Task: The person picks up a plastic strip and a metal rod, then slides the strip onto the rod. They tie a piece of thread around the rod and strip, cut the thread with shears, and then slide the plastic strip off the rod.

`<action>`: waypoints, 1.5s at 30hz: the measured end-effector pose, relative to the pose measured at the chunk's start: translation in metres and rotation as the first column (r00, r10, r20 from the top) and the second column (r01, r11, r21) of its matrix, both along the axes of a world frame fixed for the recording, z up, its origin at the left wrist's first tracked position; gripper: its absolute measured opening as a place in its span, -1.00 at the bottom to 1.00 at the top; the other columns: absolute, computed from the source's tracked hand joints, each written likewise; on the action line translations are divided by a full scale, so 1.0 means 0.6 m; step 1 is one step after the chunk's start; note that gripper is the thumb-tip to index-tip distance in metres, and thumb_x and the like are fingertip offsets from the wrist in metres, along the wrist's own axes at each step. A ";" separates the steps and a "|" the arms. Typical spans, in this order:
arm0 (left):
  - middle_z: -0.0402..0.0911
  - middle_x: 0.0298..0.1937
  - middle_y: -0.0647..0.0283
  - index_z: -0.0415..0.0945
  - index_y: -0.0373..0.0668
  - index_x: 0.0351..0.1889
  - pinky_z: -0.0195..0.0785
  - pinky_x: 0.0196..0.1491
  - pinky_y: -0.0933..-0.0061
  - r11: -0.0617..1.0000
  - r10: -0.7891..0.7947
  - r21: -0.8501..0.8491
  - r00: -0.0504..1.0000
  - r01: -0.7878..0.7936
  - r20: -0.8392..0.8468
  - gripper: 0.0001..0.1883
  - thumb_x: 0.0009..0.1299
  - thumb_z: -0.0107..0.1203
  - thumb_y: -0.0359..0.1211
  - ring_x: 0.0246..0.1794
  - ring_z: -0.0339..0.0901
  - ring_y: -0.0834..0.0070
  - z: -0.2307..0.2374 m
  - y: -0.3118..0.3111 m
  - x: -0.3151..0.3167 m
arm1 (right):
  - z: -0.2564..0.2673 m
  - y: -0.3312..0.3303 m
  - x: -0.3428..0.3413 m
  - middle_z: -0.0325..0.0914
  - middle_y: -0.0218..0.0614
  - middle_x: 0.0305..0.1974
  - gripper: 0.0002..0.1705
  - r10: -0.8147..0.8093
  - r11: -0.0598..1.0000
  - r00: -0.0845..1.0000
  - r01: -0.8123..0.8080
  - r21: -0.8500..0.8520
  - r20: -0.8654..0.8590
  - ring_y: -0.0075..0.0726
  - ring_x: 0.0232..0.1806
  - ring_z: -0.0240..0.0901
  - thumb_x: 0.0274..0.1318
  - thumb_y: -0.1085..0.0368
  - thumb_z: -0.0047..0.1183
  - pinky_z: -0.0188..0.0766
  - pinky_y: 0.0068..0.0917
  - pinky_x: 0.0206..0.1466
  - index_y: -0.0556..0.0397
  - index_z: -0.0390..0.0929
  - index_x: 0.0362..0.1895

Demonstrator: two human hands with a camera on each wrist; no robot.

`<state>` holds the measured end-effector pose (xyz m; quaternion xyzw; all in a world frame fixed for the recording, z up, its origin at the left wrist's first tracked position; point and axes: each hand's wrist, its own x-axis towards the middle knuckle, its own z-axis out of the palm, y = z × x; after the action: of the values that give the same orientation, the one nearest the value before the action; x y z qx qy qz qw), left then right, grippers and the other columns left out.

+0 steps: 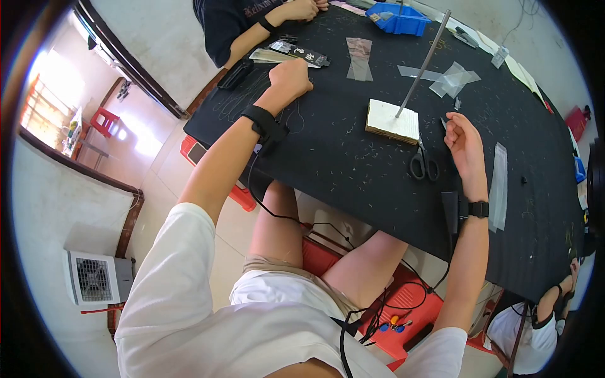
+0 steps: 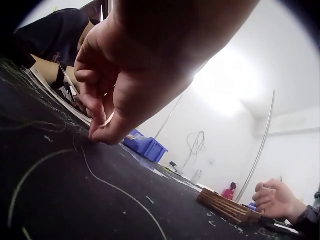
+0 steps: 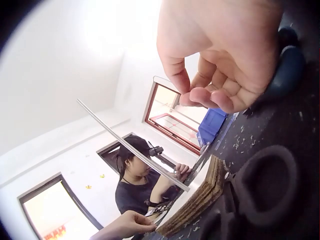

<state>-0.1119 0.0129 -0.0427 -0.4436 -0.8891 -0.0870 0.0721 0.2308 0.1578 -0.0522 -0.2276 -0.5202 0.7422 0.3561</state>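
Observation:
My left hand [image 1: 290, 80] is over the left part of the black table, thumb and fingertips pinched together at a thin pale thread [image 2: 117, 187] that curves across the cloth. My right hand [image 1: 465, 148] hovers near the table's right side, its fingers loosely curled with nothing visible in them. Left of it stands a layered cardboard block [image 1: 392, 120] with a white top and a slanting metal rod [image 1: 423, 66] rising from it. Black-handled scissors [image 1: 423, 165] lie at the block's near edge, close to the right hand, their blades partly hidden.
Clear tape strips [image 1: 498, 186] lie right of my right arm, with more film [image 1: 455, 80] beyond the block. A blue bin [image 1: 398, 20] stands at the far edge. Another person's arm [image 1: 252, 41] rests at the far left, near a dark packet [image 1: 301, 53]. Small scraps litter the cloth.

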 end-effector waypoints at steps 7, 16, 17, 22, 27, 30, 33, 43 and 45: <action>0.58 -0.51 0.16 0.56 -0.11 -0.59 0.36 -0.35 0.39 0.996 -0.093 0.018 0.991 0.092 0.097 -0.82 -0.11 0.21 -0.25 -0.43 0.55 0.30 0.025 -0.011 0.023 | 0.000 0.001 0.002 0.38 -0.50 -0.56 -0.80 0.001 1.000 1.000 -0.001 0.011 0.000 -0.68 -0.57 0.21 0.09 0.29 -0.09 0.18 -0.72 -0.48 0.14 0.50 -0.28; 0.32 -0.57 0.52 0.53 -0.22 -0.40 0.06 -0.51 0.77 0.848 -0.508 0.470 0.117 0.246 0.854 -0.83 0.23 0.06 -0.30 -0.58 0.16 0.81 0.075 -0.013 0.150 | 0.017 -0.025 -0.005 0.40 -0.53 -0.57 -0.82 -0.042 0.989 0.997 0.032 0.142 0.067 -0.71 -0.58 0.24 0.06 0.32 -0.06 0.14 -0.73 -0.51 0.13 0.52 -0.29; 0.36 -0.54 0.49 0.54 -0.24 -0.42 0.06 -0.49 0.80 0.840 -0.503 0.515 -0.110 0.168 0.857 -0.82 0.20 0.08 -0.31 -0.56 0.19 0.81 0.073 -0.013 0.164 | 0.022 -0.033 -0.006 0.41 -0.52 -0.56 -0.83 -0.019 0.986 0.998 0.010 0.165 0.054 -0.71 -0.57 0.25 0.06 0.34 -0.05 0.15 -0.74 -0.51 0.13 0.53 -0.28; 0.25 -0.56 0.51 0.43 -0.18 -0.48 0.03 -0.51 0.75 0.803 -0.453 0.569 -0.439 0.178 0.776 -0.87 0.25 0.04 -0.34 -0.57 0.13 0.79 0.080 0.011 0.236 | 0.029 -0.053 -0.013 0.44 -0.45 -0.53 -0.81 0.093 0.988 0.992 -0.082 0.131 -0.086 -0.68 -0.55 0.28 0.04 0.35 0.01 0.19 -0.71 -0.46 0.19 0.53 -0.26; 0.16 -0.60 0.52 0.29 -0.08 -0.59 -0.01 -0.51 0.70 0.779 -0.305 0.593 -0.701 0.205 0.644 -0.82 0.26 -0.01 -0.37 -0.59 0.08 0.75 0.073 0.065 0.269 | 0.033 -0.054 -0.012 0.46 -0.40 -0.50 -0.78 0.143 0.990 0.952 -0.138 0.037 -0.269 -0.64 -0.52 0.30 0.03 0.36 0.03 0.21 -0.69 -0.43 0.23 0.53 -0.25; 0.17 -0.59 0.53 0.29 -0.08 -0.57 -0.01 -0.51 0.70 0.795 -0.275 0.569 -0.712 0.210 0.646 -0.84 0.26 -0.04 -0.37 -0.58 0.08 0.76 0.051 0.082 0.273 | 0.033 -0.057 -0.015 0.48 -0.39 -0.48 -0.81 0.142 0.990 0.949 -0.140 0.028 -0.281 -0.62 -0.50 0.31 0.02 0.39 0.04 0.24 -0.68 -0.41 0.22 0.54 -0.25; 0.18 -0.59 0.52 0.31 -0.08 -0.57 0.00 -0.50 0.70 0.818 -0.309 0.537 -0.632 0.205 0.711 -0.84 0.25 -0.03 -0.37 -0.58 0.09 0.76 0.037 0.077 0.272 | 0.027 -0.054 -0.018 0.50 -0.37 -0.45 -0.83 0.169 0.985 0.953 -0.168 0.022 -0.250 -0.60 -0.47 0.33 0.01 0.42 0.05 0.26 -0.68 -0.39 0.18 0.55 -0.25; 0.18 -0.55 0.55 0.40 -0.18 -0.30 0.02 -0.46 0.74 0.776 -0.352 0.593 -0.633 0.215 0.690 -0.83 0.33 -0.04 -0.27 -0.54 0.08 0.77 0.005 0.075 0.264 | 0.011 -0.059 -0.028 0.49 -0.41 -0.49 -0.85 0.145 0.989 0.972 -0.145 0.016 -0.183 -0.61 -0.48 0.34 0.02 0.38 0.07 0.26 -0.69 -0.41 0.13 0.56 -0.29; 0.19 -0.55 0.54 0.41 -0.17 -0.34 0.01 -0.48 0.73 0.798 -0.336 0.572 -0.648 0.189 0.684 -0.84 0.32 -0.03 -0.27 -0.54 0.09 0.77 0.006 0.073 0.266 | 0.010 -0.057 -0.027 0.49 -0.41 -0.49 -0.86 0.150 0.989 0.973 -0.149 0.020 -0.173 -0.61 -0.48 0.34 0.02 0.37 0.07 0.26 -0.69 -0.41 0.13 0.56 -0.29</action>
<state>0.0478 0.0569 -0.0390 -0.3877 -0.2891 -0.4750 -0.7352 0.2145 0.1234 -0.0464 -0.1210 -0.5053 0.7821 0.3439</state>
